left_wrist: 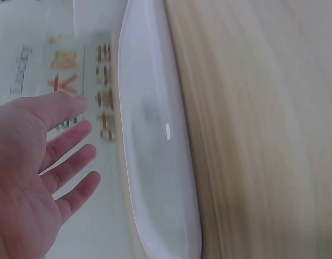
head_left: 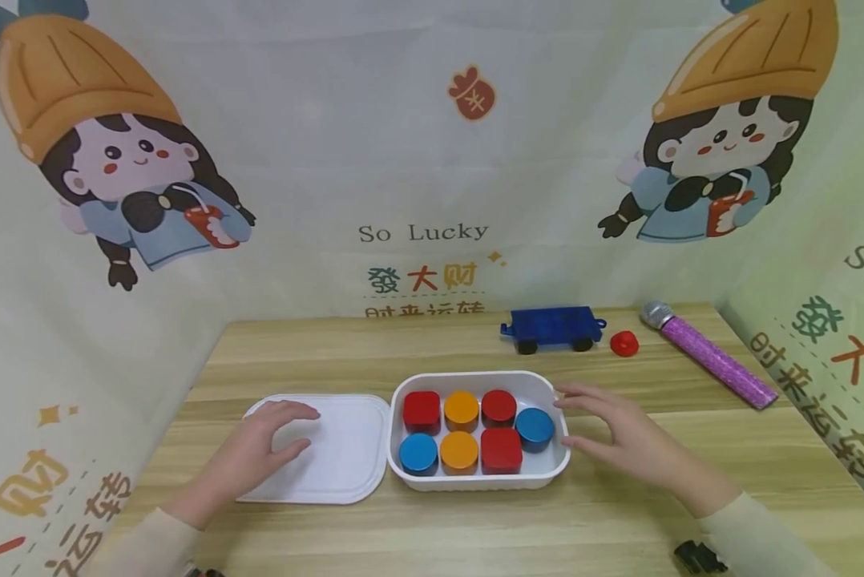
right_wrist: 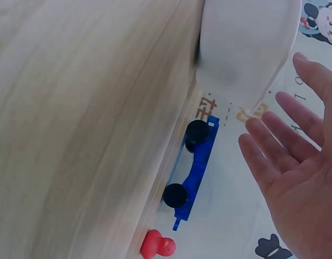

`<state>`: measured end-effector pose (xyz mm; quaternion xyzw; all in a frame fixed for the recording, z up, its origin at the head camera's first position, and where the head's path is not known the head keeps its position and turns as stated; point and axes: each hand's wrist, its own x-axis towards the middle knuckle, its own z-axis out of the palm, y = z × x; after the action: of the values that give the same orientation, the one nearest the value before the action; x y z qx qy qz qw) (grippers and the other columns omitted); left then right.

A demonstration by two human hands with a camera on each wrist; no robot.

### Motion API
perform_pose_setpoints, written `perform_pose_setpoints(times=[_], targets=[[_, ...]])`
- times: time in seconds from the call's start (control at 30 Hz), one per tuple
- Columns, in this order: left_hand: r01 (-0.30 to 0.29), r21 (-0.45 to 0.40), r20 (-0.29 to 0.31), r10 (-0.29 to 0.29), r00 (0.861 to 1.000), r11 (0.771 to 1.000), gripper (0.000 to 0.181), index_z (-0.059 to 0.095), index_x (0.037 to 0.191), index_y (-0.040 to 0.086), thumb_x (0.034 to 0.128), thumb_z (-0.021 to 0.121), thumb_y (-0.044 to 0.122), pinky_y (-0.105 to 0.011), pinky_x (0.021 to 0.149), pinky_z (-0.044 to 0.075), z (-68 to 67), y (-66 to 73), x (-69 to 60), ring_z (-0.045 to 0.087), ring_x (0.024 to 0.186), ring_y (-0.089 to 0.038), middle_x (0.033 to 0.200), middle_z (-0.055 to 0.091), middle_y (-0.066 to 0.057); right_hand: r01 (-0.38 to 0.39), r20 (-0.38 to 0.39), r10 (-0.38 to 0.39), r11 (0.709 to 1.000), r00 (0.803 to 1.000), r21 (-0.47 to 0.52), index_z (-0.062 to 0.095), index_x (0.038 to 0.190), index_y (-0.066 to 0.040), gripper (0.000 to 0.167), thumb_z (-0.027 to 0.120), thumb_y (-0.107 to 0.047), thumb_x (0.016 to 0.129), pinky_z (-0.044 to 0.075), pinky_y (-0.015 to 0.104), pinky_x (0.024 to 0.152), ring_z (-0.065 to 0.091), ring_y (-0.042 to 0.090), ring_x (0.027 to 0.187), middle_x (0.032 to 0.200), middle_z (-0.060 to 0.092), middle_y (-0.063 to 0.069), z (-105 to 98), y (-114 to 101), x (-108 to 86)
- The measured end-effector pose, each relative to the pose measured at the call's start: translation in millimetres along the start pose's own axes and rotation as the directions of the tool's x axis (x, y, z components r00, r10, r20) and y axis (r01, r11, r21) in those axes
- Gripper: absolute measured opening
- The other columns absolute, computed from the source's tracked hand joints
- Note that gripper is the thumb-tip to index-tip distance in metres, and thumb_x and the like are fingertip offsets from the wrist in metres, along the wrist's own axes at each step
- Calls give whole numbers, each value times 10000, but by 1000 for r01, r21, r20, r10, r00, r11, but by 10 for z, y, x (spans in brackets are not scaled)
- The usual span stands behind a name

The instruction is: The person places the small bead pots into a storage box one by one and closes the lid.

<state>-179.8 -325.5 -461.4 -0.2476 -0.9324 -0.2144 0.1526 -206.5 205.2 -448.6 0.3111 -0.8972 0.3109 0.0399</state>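
A white plastic box (head_left: pixel 478 483) stands upright without a cover. Inside are three red blocks (head_left: pixel 501 450), two round orange blocks (head_left: pixel 459 453) and two round blue blocks (head_left: pixel 535 429). Touching or nearly touching its left end, a white lid (head_left: pixel 345 449) lies flat on the table. My left hand (head_left: pixel 259 445) hovers over the lid's left part, fingers loosely spread and holding nothing; the left wrist view shows this hand (left_wrist: pixel 31 167) beside the lid (left_wrist: pixel 155 135). At the box's right end is my right hand (head_left: pixel 619 429), fingers extended, holding nothing; whether its fingertips touch the rim I cannot tell.
Behind the box, a blue toy wagon (head_left: pixel 556 327) with black wheels stands near the table's back edge. To its right sit a small red toy duck (right_wrist: pixel 157 244) and a purple glitter microphone (head_left: pixel 720 361). A printed cloth (head_left: pixel 316 160) hangs around the wooden table.
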Motion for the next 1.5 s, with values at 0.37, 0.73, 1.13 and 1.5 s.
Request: perform_pose_setpoints(times=[0.37,0.73,1.13,1.5], targets=[[231,-5,67,-230,971,973,314,724,1164,-10,863,798,37,-613,895,565,-309,-685,-242,655,1123,-479,1190,719,-241,-12,20,12,1000,1000,10,701,1312,-135,398,771,-269,943,476,615,1087,555,383,1377,1513,581,74,32,37,-6],[302,32,188,-302,935,953,247,764,1108,76,882,818,157,-442,873,592,-455,-977,-438,700,1032,-331,1144,754,-129,-7,23,7,1000,1000,6,695,1322,-124,444,752,-362,951,465,608,1097,555,377,1378,1508,585,75,11,75,-35],[335,-1,184,-329,926,942,225,772,1090,77,868,797,57,-212,630,476,-361,-986,-489,514,719,32,808,661,69,-18,39,17,999,999,39,681,1346,-133,443,732,-359,968,451,629,1104,528,387,1404,1536,557,78,39,59,-56],[444,-119,233,-410,882,888,386,674,1316,48,934,725,66,-217,674,526,-364,-1071,-503,611,846,13,1030,753,-106,-34,42,32,998,999,44,676,1355,-147,441,740,-342,964,450,639,1102,528,390,1403,1533,561,79,31,63,-61]])
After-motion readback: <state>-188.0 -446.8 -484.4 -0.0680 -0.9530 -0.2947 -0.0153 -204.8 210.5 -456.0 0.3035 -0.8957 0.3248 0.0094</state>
